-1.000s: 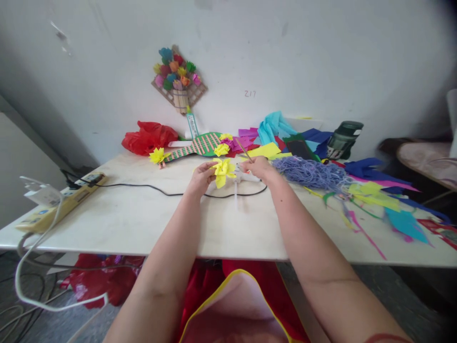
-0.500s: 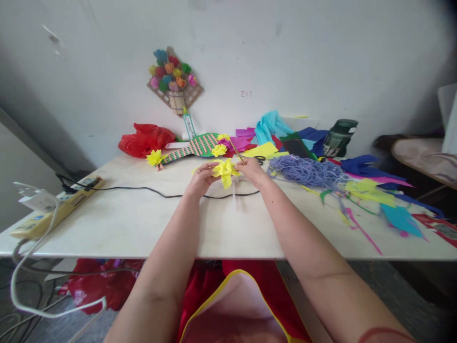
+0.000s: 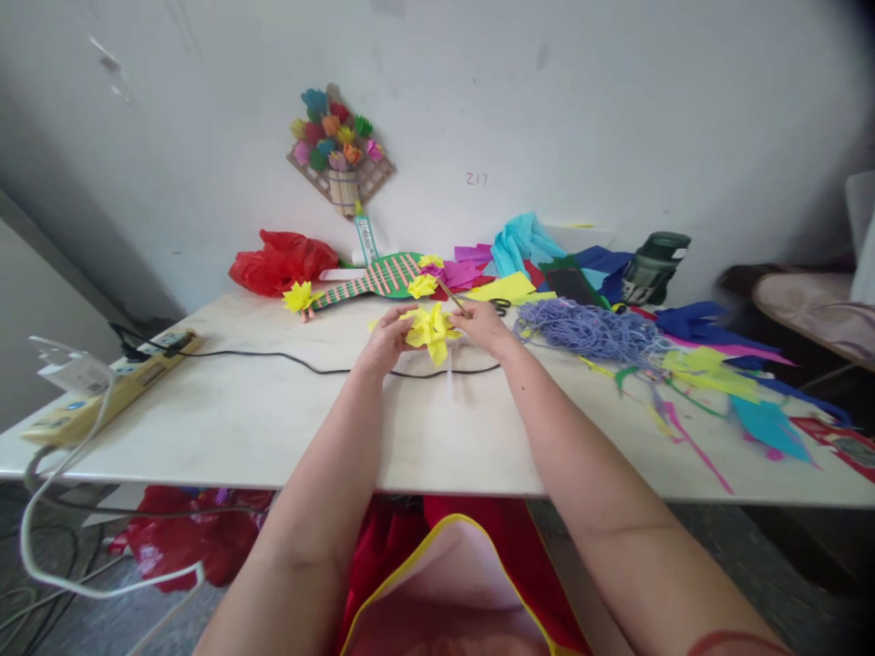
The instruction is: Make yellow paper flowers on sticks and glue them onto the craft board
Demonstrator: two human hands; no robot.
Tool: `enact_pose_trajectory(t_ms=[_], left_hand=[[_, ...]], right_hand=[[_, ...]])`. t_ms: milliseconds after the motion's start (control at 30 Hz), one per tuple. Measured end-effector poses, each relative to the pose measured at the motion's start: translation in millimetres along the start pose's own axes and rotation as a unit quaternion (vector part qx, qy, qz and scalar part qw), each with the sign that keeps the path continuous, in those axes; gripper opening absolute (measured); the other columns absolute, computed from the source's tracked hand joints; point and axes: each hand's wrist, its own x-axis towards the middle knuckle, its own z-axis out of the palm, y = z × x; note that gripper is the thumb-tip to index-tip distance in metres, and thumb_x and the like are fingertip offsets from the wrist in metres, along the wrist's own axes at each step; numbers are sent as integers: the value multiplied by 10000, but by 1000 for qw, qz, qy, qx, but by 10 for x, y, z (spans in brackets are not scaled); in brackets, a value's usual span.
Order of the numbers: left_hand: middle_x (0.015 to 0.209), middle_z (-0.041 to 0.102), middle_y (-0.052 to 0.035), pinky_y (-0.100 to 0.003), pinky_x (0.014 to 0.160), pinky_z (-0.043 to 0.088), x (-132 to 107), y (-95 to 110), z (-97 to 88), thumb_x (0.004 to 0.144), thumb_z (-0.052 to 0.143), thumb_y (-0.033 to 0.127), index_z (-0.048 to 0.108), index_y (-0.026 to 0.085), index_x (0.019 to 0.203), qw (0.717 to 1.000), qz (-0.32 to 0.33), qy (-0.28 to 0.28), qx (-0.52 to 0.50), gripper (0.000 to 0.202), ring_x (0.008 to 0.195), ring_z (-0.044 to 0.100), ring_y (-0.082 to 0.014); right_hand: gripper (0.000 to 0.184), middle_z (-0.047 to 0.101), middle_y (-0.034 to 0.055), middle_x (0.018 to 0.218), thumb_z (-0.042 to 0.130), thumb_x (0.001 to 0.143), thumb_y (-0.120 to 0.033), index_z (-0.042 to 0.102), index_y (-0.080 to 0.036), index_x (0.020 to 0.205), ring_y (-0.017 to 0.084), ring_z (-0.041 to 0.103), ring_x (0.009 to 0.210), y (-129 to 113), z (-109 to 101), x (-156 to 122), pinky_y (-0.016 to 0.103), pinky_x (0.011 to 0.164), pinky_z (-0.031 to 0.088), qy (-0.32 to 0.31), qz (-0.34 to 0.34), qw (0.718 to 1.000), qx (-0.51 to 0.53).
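Observation:
Above the middle of the table, my left hand [image 3: 386, 343] is closed on the left side of a yellow crepe-paper flower [image 3: 430, 333]. My right hand [image 3: 484, 328] pinches a thin brown stick [image 3: 451, 296], which slants up and left past the fingers. The fingertips of that hand are also at the flower's right edge; whether they grip a petal I cannot tell. Just beyond the hands lies a green lute-shaped craft piece [image 3: 391, 277] with pinkish strips across it. Yellow paper flowers [image 3: 299, 296] sit at its narrow end and near its round end.
A black cable [image 3: 273, 357] runs across the table from a power strip [image 3: 109, 392]. To the right are scissors [image 3: 499, 305], a tangle of purple string [image 3: 588, 328], paper scraps [image 3: 707, 369] and a dark bottle [image 3: 654, 266]. A glue bottle [image 3: 366, 239] leans near the wall.
The flower has turned slightly between my hands, and its petals sit differently. My hands stay nearly in place, and the whole view has shifted a little.

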Motion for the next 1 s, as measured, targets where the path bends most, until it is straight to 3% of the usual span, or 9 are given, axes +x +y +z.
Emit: enact_pose_trajectory(t_ms=[267,633,833,1000], left_hand=[[582,593,6,-199,477,413,29,-66,-12,549,808,383,628,127,685,998,16,-8,52,341,492,538,-86],[536,580,2,-202,432,304,4,-49,9,511,804,398,678,119,664,995,21,-1,100,341,446,464,-71],[509,555,19,-203,436,320,7,-53,-1,512,805,418,651,138,616,994,19,0,107,337,442,457,-73],[509,577,10,-211,432,339,23,-58,-1,509,787,389,682,136,651,995,34,36,90,309,438,470,-84]], right_hand=[[192,417,-58,514,602,659,-306,537,-166,546,90,382,541,59,33,28,238,530,287,-13,-40,998,-40],[230,385,-55,509,584,666,-334,496,-178,520,97,366,545,80,61,43,254,533,254,-27,-56,995,-79],[243,401,-57,497,587,672,-348,502,-177,522,97,380,544,77,78,38,241,525,266,-20,-67,996,-64],[243,558,-15,551,567,735,-333,580,-169,556,120,481,583,-7,18,7,250,584,351,6,-47,997,-57]])
